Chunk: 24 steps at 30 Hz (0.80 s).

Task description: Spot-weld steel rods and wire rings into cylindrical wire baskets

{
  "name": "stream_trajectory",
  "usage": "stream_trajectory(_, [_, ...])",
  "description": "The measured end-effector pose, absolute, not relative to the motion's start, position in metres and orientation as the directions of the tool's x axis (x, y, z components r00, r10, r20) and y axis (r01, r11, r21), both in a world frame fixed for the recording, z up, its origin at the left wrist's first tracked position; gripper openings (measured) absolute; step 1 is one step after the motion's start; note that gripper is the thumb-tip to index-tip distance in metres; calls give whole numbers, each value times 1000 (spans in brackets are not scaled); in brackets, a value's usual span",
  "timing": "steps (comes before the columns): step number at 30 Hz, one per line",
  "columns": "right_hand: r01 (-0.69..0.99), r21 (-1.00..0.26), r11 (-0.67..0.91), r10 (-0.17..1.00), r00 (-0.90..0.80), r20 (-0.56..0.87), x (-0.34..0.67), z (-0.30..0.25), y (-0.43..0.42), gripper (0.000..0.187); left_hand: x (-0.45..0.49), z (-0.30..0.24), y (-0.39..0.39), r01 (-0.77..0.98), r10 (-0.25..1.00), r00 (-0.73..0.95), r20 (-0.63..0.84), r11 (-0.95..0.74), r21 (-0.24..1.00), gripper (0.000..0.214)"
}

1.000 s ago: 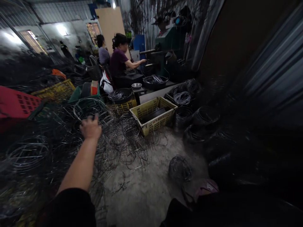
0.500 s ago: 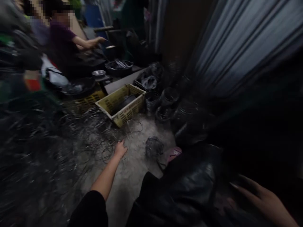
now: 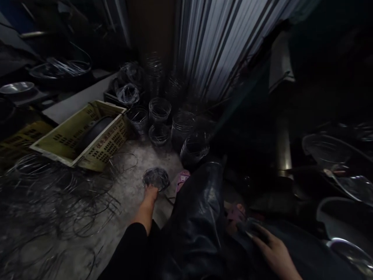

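Observation:
My left hand (image 3: 150, 193) reaches down to a small coil of wire rings (image 3: 155, 178) on the concrete floor, its fingertips at the coil's near edge; the fingers are hidden from here. My right hand (image 3: 269, 249) rests low at the right on dark shiny material (image 3: 198, 221) over my lap, fingers stretched forward and holding nothing that I can see. A pink slipper (image 3: 182, 180) lies just right of the coil.
A yellow plastic crate (image 3: 112, 138) holding a dark round thing stands to the left. Several stacked bundles of wire rings (image 3: 159, 112) sit by the corrugated metal wall (image 3: 210, 50). Loose tangled wire loops (image 3: 55, 198) cover the floor at left. Metal basins (image 3: 344, 241) are at right.
My view has swung right and down, and the seated people have left it. My left hand has drawn back from the wire pile to the small coil. My right hand has come into view.

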State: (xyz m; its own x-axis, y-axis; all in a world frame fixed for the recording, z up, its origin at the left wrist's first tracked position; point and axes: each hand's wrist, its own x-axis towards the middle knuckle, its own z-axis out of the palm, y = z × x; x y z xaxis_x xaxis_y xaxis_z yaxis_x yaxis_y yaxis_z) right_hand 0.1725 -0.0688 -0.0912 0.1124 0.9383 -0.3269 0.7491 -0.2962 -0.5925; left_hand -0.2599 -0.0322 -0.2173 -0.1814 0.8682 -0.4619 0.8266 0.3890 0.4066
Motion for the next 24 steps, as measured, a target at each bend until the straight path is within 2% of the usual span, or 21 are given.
stream_trajectory(3, [721,-615,-320,933,126,-337,165,-92,-63,39,-268,-205,-16,663,832,-312,-459,537,521,34])
stream_trajectory(6, [682,-655,-326,934,124,-336,159,-93,-57,40,-281,-174,-4,437,808,-406,-426,581,686,31])
stream_trajectory(9, [610,-729,-310,945,116,-305,154,-91,-49,44,-287,-124,-4,171,826,-429,-365,471,865,39])
stream_trajectory(11, [536,-785,-309,949,116,-294,152,-86,-43,49,-283,-85,-8,5,851,-423,-312,347,938,47])
stream_trajectory(15, [249,-916,-315,948,128,-291,148,-60,-36,58,-243,-13,-16,-239,905,-347,-248,171,956,45])
stream_trajectory(17, [32,-956,-292,950,129,-286,146,-39,-37,60,-209,11,-16,-361,927,-255,-276,174,916,36])
stream_trajectory(19, [-218,-939,-264,954,82,-288,146,-17,-43,61,-169,23,-15,-439,933,-125,-338,254,862,27])
stream_trajectory(22, [-459,-850,-259,960,-22,-280,153,7,-57,53,-111,22,-15,-370,912,24,-409,388,844,25])
stream_trajectory(24, [-544,-801,-252,955,-5,-297,164,14,-68,45,-80,16,-18,-270,900,-8,-436,418,867,33])
